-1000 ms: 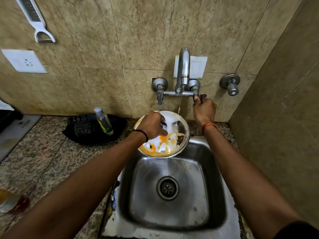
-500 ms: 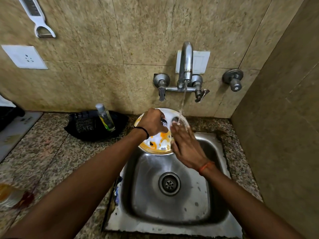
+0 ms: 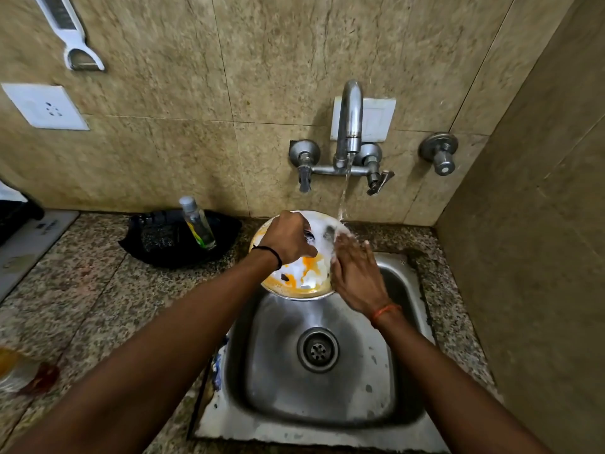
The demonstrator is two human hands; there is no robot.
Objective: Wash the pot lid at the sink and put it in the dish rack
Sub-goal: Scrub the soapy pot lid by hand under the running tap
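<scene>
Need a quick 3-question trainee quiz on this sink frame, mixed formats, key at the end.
1. True or false: water runs from the tap onto the pot lid.
2. Which of the hands grips the lid's knob? A) left hand B) right hand
3. Fill in: the lid is held over the ____.

Key: 1 true; 2 A; 3 sink.

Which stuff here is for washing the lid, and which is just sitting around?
For the job: pot lid, left hand, right hand, tap, running water, sink.

Just lying about: bottle, black cloth, peeler, wall socket.
</scene>
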